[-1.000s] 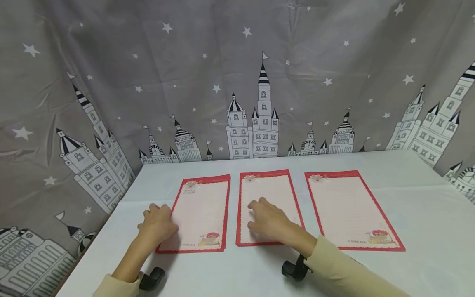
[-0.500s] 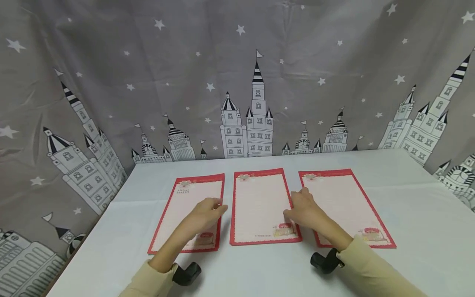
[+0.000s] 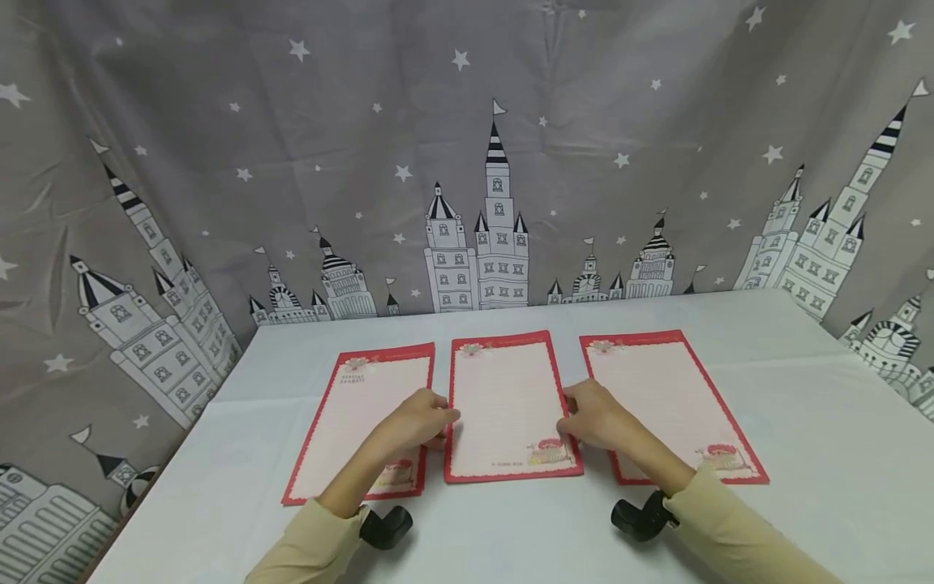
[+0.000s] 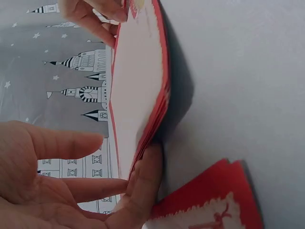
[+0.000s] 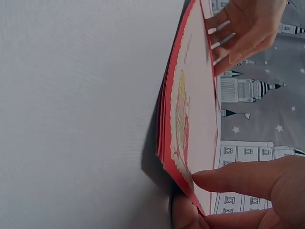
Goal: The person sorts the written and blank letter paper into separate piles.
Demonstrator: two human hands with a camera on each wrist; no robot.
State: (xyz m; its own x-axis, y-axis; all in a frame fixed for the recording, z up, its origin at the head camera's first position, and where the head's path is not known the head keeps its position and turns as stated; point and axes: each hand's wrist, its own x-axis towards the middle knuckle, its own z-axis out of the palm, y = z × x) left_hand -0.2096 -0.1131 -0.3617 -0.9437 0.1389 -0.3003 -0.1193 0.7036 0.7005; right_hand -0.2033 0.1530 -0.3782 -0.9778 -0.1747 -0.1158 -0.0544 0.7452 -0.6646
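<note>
Three stacks of red-bordered letter paper lie side by side. The middle stack of letter paper is between both hands, its near edge raised off the cloth with a shadow beneath. My right hand pinches its right edge; in the right wrist view the thumb is on top and a finger underneath. At its left edge my left hand has fingers against the underside, while the thumb stands apart above the page. The left stack of letter paper lies partly under the left wrist.
A right stack of letter paper lies partly behind the right forearm. White cloth covers the table, with a grey castle-print curtain along the back. Black wrist mounts hang below both wrists.
My left hand has moved right from the left stack's outer edge to the middle stack. My right hand has gone from above the middle stack to its right edge and now pinches it.
</note>
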